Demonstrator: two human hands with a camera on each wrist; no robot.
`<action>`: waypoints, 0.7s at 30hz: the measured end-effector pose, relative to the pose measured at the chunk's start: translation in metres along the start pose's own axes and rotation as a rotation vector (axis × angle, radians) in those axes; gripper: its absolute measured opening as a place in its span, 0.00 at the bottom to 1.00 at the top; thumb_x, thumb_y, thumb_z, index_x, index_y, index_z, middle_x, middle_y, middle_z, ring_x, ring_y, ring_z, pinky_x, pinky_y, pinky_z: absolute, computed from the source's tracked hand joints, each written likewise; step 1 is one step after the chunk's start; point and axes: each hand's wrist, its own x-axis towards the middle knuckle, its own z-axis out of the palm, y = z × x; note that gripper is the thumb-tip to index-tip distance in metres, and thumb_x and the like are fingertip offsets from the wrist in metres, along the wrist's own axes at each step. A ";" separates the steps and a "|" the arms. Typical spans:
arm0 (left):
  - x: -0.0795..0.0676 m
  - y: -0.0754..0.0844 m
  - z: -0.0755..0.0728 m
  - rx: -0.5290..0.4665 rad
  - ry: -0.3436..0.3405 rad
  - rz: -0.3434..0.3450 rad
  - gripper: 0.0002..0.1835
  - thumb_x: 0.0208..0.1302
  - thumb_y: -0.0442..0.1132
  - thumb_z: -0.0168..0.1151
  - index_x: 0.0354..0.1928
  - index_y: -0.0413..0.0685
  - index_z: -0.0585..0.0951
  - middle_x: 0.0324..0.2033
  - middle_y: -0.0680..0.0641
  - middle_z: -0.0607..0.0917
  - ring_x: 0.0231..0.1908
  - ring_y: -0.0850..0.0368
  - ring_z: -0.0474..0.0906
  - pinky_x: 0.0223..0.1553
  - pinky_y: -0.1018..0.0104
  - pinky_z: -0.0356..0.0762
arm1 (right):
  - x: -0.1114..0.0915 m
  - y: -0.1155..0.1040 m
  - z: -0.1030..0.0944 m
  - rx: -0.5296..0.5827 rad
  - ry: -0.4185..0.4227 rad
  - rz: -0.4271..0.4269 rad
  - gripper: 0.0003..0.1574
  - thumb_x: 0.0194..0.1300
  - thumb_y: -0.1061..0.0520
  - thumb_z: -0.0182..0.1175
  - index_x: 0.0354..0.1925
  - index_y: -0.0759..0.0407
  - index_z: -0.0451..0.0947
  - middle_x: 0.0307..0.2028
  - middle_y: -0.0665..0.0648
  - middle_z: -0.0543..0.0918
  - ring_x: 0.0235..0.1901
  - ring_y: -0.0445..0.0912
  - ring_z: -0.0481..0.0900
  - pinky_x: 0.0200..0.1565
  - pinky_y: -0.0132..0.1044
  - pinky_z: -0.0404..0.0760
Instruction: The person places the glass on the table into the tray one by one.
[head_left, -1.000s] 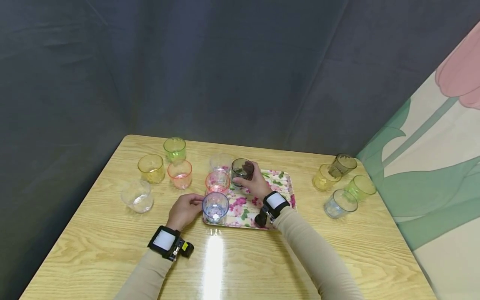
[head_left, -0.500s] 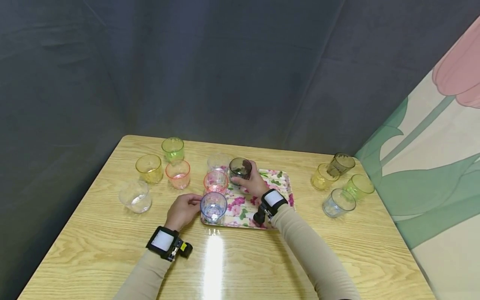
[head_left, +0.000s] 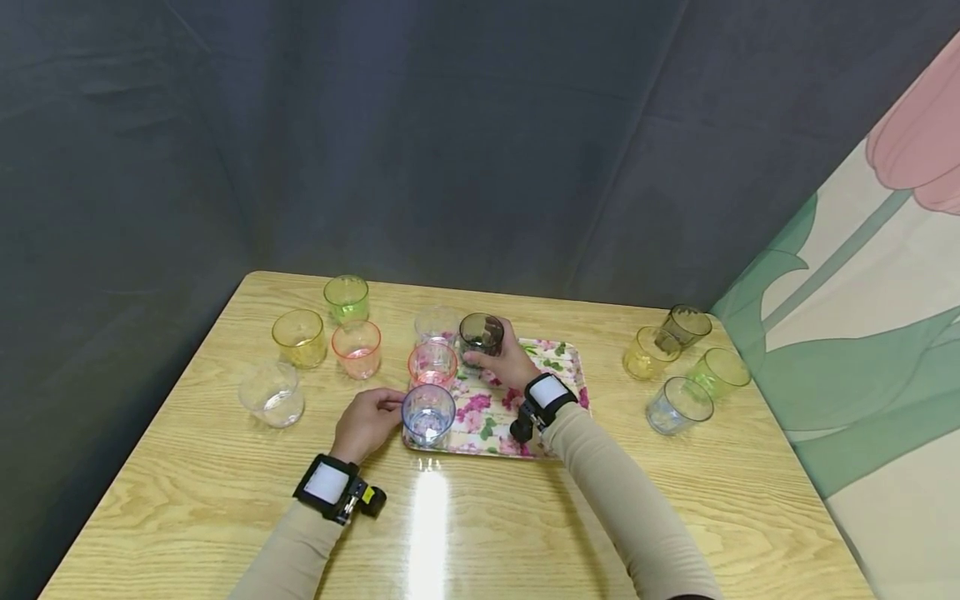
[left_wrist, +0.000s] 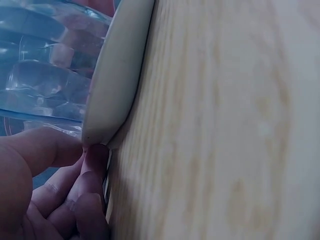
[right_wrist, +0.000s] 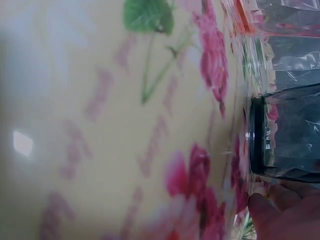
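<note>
My right hand (head_left: 513, 365) holds a dark grey glass (head_left: 474, 335) upright at the back of a floral tray (head_left: 480, 417). In the right wrist view the base of this dark glass (right_wrist: 257, 137) is right at the tray's surface, thumb and fingers beside it. My left hand (head_left: 366, 423) pinches the tray's left edge; the left wrist view shows thumb and fingertips at the tray's pale rim (left_wrist: 117, 75). Close to those fingers, a blue glass (head_left: 428, 423) stands in the tray's front left corner. Behind it come a red-rimmed glass (head_left: 432, 367) and a clear glass (head_left: 437, 320).
Left of the tray stand a clear glass (head_left: 276, 404), a yellow glass (head_left: 300, 343), a green glass (head_left: 347, 304) and a pink glass (head_left: 358, 354). Grouped at right are a yellow glass (head_left: 647, 360), a dark glass (head_left: 688, 327), a green glass (head_left: 723, 375) and a light blue glass (head_left: 675, 410).
</note>
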 end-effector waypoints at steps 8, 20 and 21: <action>0.001 -0.002 0.001 0.010 -0.005 -0.010 0.11 0.54 0.46 0.64 0.38 0.53 0.85 0.29 0.52 0.85 0.30 0.60 0.78 0.35 0.60 0.71 | 0.015 0.025 0.000 -0.157 0.050 0.001 0.55 0.54 0.41 0.63 0.69 0.53 0.45 0.66 0.63 0.59 0.59 0.53 0.63 0.59 0.52 0.66; 0.001 -0.001 0.001 0.015 0.001 -0.009 0.10 0.54 0.46 0.64 0.38 0.53 0.85 0.29 0.52 0.85 0.30 0.59 0.77 0.34 0.60 0.70 | 0.014 0.019 0.001 -0.156 0.060 0.014 0.54 0.54 0.44 0.64 0.68 0.56 0.45 0.62 0.63 0.65 0.59 0.51 0.66 0.59 0.50 0.67; 0.001 -0.001 0.001 0.015 0.003 -0.012 0.10 0.54 0.46 0.63 0.38 0.53 0.85 0.29 0.52 0.85 0.30 0.59 0.77 0.34 0.60 0.70 | 0.015 0.020 0.001 -0.147 0.063 0.013 0.55 0.53 0.43 0.64 0.68 0.56 0.45 0.62 0.63 0.65 0.59 0.51 0.66 0.60 0.50 0.67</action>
